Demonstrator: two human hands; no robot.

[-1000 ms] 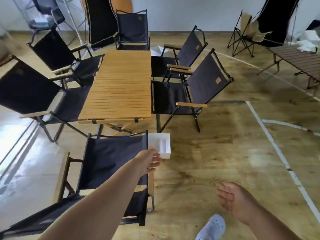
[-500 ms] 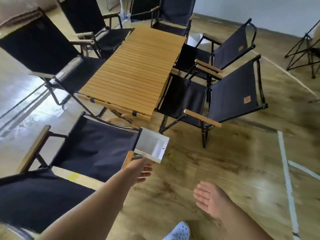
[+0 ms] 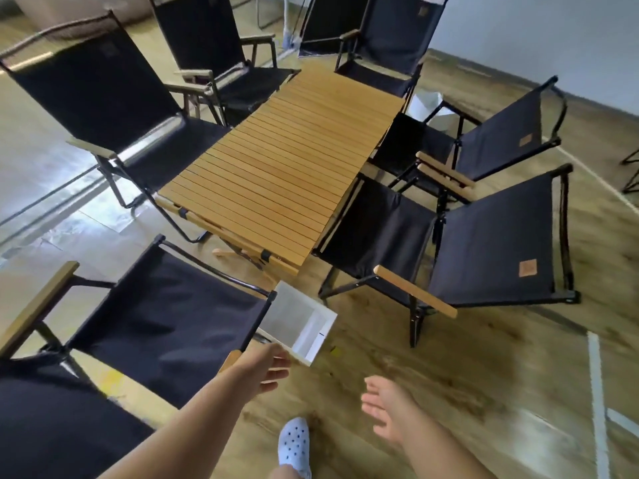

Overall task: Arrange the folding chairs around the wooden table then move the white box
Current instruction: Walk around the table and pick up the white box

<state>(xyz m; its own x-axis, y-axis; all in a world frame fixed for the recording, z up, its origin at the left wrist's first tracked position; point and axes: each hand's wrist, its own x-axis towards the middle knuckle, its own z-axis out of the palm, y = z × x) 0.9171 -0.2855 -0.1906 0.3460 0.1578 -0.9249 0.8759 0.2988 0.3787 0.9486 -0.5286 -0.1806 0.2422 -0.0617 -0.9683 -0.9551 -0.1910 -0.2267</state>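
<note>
- Left hand is pinching the near edge of a shallow, open-topped white box, with its fingers curling beneath the edge; the thumb is not showing.
- Box is tilting, held aloft just right of the black fabric folding chair; whether it is touching the chair's rail cannot be told.
- Right hand, right of the grip, is hanging spread and empty; supporting the far edge would be steadying the carry.
- Slatted wooden table is standing beyond the grip.

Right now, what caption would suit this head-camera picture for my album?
Left hand holds an open white box beside black folding chairs ringing a slatted wooden table; right hand hangs open.
</note>
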